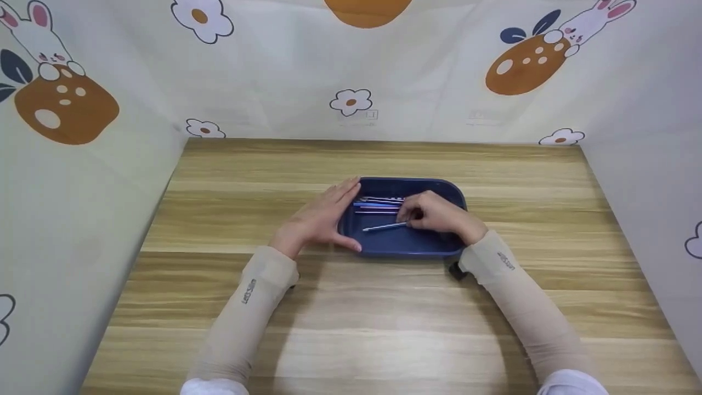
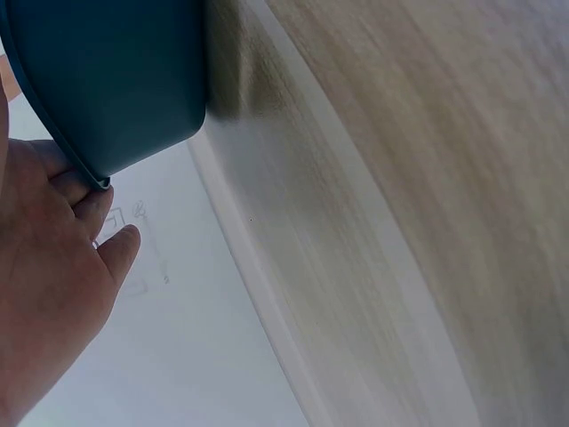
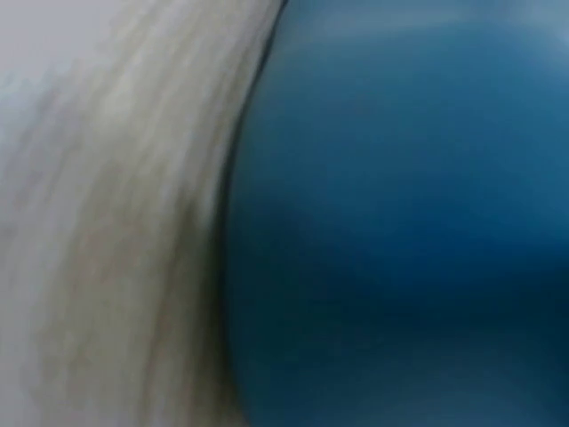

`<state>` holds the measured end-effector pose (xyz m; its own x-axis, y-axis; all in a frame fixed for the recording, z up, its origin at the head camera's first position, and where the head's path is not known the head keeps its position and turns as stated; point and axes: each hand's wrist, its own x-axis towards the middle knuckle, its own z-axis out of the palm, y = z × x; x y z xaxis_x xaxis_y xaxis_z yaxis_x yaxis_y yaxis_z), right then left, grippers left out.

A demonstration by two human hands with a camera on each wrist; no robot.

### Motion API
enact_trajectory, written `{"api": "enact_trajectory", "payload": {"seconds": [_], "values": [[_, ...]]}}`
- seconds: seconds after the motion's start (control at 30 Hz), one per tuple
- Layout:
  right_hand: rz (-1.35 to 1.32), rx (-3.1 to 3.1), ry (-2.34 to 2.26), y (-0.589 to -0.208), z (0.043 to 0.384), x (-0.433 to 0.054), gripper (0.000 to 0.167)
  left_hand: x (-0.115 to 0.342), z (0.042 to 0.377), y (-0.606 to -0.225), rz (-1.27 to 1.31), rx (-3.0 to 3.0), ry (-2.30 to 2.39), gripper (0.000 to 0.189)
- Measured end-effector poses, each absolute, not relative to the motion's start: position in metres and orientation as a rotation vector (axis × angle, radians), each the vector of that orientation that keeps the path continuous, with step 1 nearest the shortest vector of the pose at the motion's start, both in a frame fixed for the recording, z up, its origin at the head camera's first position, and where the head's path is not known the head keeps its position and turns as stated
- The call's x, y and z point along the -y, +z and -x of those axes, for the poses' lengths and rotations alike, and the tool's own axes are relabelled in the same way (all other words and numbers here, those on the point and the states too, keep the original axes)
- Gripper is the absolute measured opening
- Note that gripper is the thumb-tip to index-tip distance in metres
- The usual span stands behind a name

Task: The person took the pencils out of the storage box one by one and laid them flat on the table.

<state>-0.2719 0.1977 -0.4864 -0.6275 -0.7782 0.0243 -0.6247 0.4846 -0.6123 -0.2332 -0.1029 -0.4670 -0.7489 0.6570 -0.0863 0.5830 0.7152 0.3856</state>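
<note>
A dark blue rectangular tray (image 1: 411,253) with rounded corners stands on the wooden table. My left hand (image 1: 320,218) rests against its left end, thumb spread to the near corner and straight fingers at the far corner. In the left wrist view the left hand (image 2: 62,240) touches the rim of the tray (image 2: 116,80). My right hand (image 1: 439,213) reaches inside and pinches a slim light-blue pen (image 1: 384,226), its pointed end toward the left. Behind it, several slim pens (image 1: 375,207) lie side by side in the tray, their right ends hidden by the right hand.
The wood-grain table (image 1: 373,318) extends around the tray. Pale printed cloth (image 1: 285,82) hangs behind and at both sides. A small black object (image 1: 457,270) shows under the right wrist. In the right wrist view the tray wall (image 3: 400,178) fills most of the blurred picture.
</note>
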Motion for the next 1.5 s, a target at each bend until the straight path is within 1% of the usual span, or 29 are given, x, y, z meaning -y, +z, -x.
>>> {"api": "enact_trajectory", "payload": {"seconds": [0.3, 0.63, 1.2, 1.5], "values": [[1.135, -2.463, -0.887, -0.484, 0.272, -0.197, 0.018, 0.104, 0.234, -0.467, -0.993, -2.709, 0.483, 0.134], [1.139, -2.409, -0.970, -0.485, 0.272, -0.199, 0.018, 0.103, 0.233, -0.466, -0.968, -2.702, 0.477, 0.134], [1.212, -2.374, -1.056, -0.470, 0.267, -0.201, 0.021, 0.103, 0.234, -0.466, -1.007, -2.695, 0.492, 0.132], [1.255, -2.410, -1.031, -0.459, 0.263, -0.204, 0.020, 0.104, 0.233, -0.465, -0.989, -2.698, 0.482, 0.133]]}}
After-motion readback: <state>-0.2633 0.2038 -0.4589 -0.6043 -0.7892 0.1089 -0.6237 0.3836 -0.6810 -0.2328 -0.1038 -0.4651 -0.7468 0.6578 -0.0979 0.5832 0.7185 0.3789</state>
